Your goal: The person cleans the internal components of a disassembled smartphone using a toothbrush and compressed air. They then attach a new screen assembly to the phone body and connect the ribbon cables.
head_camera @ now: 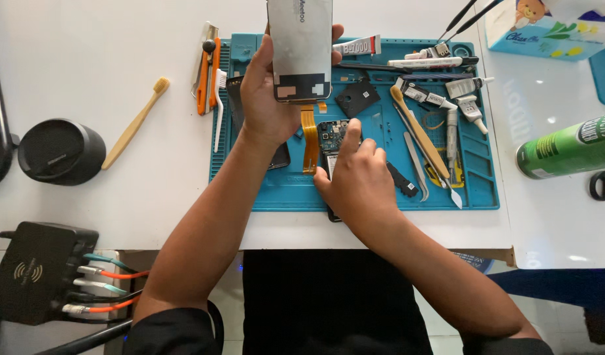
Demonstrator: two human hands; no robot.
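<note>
The left hand (266, 98) gripped the screen (301, 49) upright over the mat (486, 190) — its flex (308, 141) hanging — while the right hand (358, 181), forefinger out, pressed the phone (333, 135); seating that connector likely needed care.

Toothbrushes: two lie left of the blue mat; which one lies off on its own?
The bamboo toothbrush, slanted on the bare white table; the white toothbrush lies against the orange utility knife.
</note>
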